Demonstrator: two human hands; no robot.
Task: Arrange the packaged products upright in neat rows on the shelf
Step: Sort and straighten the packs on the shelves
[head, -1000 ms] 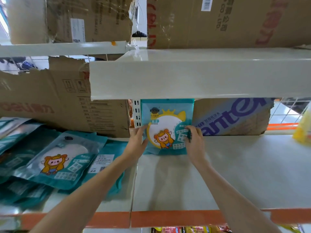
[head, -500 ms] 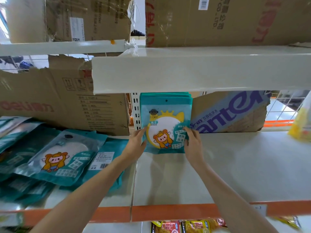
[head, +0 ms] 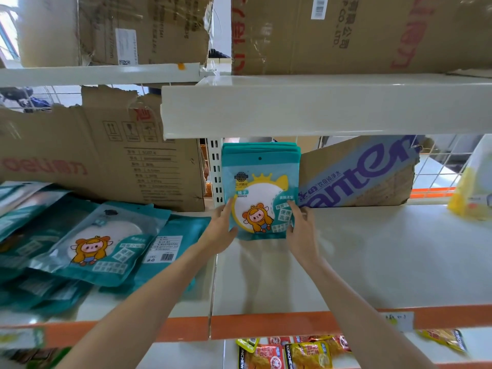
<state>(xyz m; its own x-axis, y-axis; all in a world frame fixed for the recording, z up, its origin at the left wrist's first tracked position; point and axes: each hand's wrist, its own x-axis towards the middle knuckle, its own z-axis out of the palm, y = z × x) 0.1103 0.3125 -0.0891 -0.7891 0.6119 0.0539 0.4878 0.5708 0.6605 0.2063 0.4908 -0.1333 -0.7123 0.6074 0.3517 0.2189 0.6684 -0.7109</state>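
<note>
Hands meet at the back of the cream metal shelf [head: 372, 262]: the left hand [head: 222, 230] and the right hand [head: 302, 230] clasp either side of an upright stack of teal plastic mirror packets [head: 259, 182] printed with a cartoon figure, fingers curled onto the front one. It stands between a white slotted upright [head: 216, 171] and a tilted brown cardboard box with purple lettering [head: 359, 174]. More teal packets [head: 87, 243] lie flat, perhaps overlapping, on the left section

Both forearms bare, no sleeves; hands [head: 222, 230] ungloved, no jewellery visible.
</note>
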